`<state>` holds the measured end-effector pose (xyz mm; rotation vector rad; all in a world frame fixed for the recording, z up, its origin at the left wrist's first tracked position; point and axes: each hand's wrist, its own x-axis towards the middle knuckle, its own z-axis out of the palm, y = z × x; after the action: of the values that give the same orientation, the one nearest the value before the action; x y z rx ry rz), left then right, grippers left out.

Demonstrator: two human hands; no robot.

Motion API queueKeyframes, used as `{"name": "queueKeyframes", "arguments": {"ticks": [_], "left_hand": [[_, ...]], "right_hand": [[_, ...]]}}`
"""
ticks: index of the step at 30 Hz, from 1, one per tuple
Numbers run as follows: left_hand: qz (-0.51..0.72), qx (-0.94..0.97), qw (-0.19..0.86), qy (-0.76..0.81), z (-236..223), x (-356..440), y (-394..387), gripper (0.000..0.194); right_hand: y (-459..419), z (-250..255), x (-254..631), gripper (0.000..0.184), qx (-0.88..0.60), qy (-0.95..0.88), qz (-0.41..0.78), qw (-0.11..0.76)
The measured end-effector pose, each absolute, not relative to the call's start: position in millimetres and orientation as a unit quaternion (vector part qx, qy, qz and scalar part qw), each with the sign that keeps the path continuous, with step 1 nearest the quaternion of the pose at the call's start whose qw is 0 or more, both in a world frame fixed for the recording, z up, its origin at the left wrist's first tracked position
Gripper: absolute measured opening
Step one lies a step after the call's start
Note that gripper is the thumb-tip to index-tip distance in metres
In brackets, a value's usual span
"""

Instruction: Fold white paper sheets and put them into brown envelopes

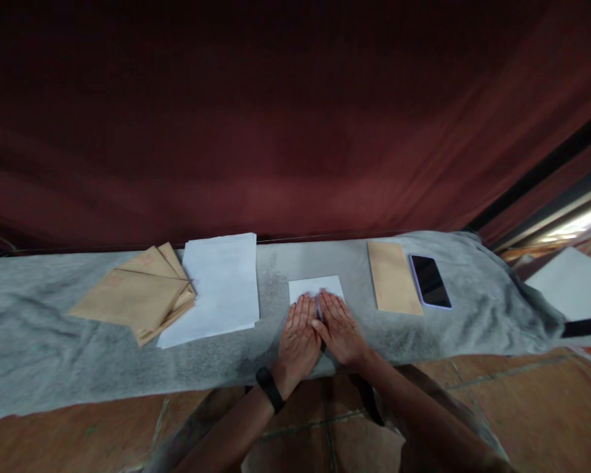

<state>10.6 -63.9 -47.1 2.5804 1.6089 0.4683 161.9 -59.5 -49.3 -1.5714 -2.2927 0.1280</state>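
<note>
Head view has a messy fan of brown envelopes at the far left, lying on a grey cloth and overlapping the left edge of a stack of white sheets. Faint reddish print shows on a couple of them. Can't tell if anything's inside those.

Next, pretty much mid-cloth, is a small white paper, with its far strip poking out past the fingertips and the near part covered by both hands. Left hand is palm down on it, fingers straight out and close together, not pinching anything, with a dark band on that wrist. Right hand is right beside it, also flat on the paper, fingers stretched forward and nearly side by side. Its thumb sticks out sideways and looks like it meets the left hand. The two hands angle in toward each other, fingertips almost together.

Further right there's a single brown envelope lying flat, contents unknown from this angle, and just beside it a phone with a dark screen and a pale purple edge.
</note>
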Motion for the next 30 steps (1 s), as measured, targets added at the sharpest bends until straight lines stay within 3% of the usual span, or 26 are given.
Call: {"name": "queueKeyframes", "arguments": {"ticks": [16, 25, 30], "left_hand": [[0.168, 0.786, 0.01, 0.595, -37.9, -15.0, -66.6, 0.065], [0.189, 0.805, 0.002, 0.562, -36.5, 10.1, -45.2, 0.059], [0.173, 0.841, -0.012, 0.512, -51.3, 26.1, -30.5, 0.064]], "right_hand": [[-67.4, -55.9, 195.3, 0.067, -0.605, -0.775, -0.022, 0.18], [-43.6, -42.0, 174.5, 0.06, -0.62, -0.758, 0.025, 0.2], [-26.3, -36.1, 156.3, 0.056, -0.579, -0.787, 0.066, 0.201]]}}
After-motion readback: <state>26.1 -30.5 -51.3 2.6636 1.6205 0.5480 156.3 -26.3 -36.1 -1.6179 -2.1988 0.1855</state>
